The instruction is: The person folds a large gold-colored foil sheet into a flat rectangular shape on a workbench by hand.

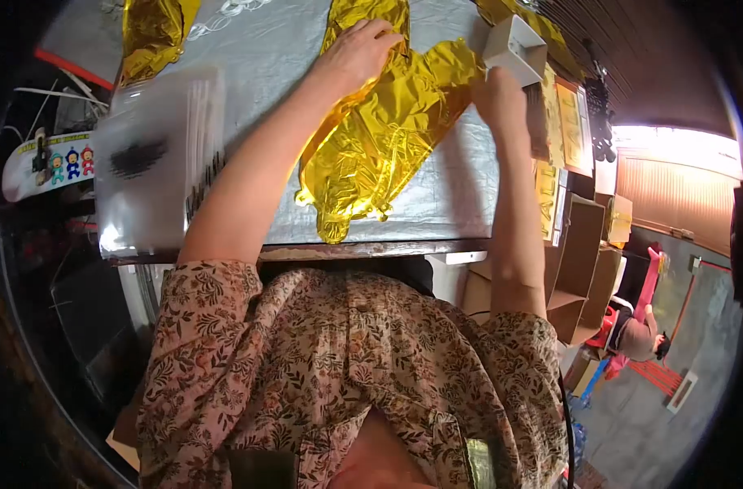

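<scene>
A flat, crinkled gold foil balloon lies across the silver-grey covered table, its narrow tabbed end toward me. My left hand is closed over its upper part, fingers bent down against the foil and thumb hidden. Beside the balloon's right edge is my right hand, closed, just below a small white open box. Its fingertips are turned away, and I cannot tell what they hold.
Clear plastic sleeves lie at the table's left, with more gold foil behind. A decorated white board stands beyond the left edge. Cardboard boxes are stacked at the right. Farther right, another person is in the background.
</scene>
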The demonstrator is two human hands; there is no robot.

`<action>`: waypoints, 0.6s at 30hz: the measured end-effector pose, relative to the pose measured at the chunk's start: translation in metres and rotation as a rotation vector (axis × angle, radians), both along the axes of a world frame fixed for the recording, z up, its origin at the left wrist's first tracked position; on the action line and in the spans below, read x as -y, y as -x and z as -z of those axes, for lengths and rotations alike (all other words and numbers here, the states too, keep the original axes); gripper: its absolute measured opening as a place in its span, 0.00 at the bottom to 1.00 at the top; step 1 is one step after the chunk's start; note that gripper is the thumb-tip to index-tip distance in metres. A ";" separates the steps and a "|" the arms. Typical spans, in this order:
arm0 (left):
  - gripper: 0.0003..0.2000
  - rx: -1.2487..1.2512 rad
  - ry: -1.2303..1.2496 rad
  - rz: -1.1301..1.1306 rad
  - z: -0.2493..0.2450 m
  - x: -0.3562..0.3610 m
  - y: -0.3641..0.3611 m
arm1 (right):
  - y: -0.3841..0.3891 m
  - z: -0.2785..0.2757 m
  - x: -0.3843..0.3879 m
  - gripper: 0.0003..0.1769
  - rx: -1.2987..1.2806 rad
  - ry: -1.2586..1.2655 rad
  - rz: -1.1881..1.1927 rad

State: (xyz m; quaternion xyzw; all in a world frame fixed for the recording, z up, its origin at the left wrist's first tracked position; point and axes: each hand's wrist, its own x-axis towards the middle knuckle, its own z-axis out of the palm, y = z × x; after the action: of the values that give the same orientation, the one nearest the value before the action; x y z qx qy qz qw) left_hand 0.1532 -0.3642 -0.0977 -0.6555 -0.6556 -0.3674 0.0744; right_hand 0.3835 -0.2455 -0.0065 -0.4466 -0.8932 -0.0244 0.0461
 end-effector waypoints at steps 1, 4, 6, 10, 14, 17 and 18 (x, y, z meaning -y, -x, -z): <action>0.17 0.006 0.024 -0.007 -0.001 0.001 0.000 | 0.002 0.010 0.002 0.19 -0.054 -0.018 0.022; 0.17 0.021 0.005 0.003 -0.001 0.002 -0.001 | 0.007 0.049 -0.011 0.16 -0.045 -0.188 0.022; 0.17 0.024 0.006 0.004 0.000 0.001 -0.001 | 0.010 0.053 -0.015 0.15 -0.157 -0.174 0.143; 0.18 0.009 -0.001 -0.013 0.001 -0.001 -0.001 | 0.010 0.049 -0.025 0.17 -0.255 -0.067 0.170; 0.19 0.013 0.020 -0.013 0.000 0.000 0.000 | 0.015 0.024 -0.028 0.18 -0.220 -0.038 0.163; 0.19 0.009 0.089 0.002 0.000 -0.001 0.001 | 0.025 -0.029 -0.014 0.19 -0.210 0.160 0.107; 0.19 -0.011 0.067 -0.001 -0.002 0.001 0.000 | 0.028 -0.040 -0.007 0.20 -0.257 0.364 0.032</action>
State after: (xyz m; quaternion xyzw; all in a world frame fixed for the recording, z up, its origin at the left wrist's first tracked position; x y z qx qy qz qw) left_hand 0.1529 -0.3652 -0.0955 -0.6593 -0.6675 -0.3415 0.0562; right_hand 0.3554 -0.2388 0.0339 -0.4612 -0.8624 0.1935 0.0777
